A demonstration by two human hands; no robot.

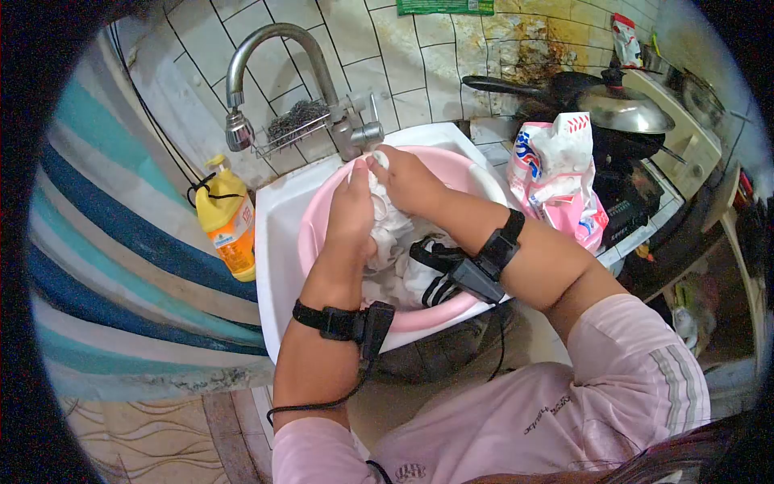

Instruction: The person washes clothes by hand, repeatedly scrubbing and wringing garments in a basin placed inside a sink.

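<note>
A pink basin sits inside the white sink. Wet white cloth lies bunched in it, its exact kind of garment unclear. My left hand and my right hand are close together over the basin's far side, just in front of the faucet. Both are closed on the white cloth, pinching it between thumbs and fingers, and the rest hangs down into the basin. Under my right forearm, a white fabric piece with black stripes rests in the basin, partly hidden by the wrist strap.
A metal faucet arches over the sink's back left, beside a wire rack with a steel scrubber. Left stands a yellow pump bottle. Right are an open detergent bag and a lidded pan on the stove.
</note>
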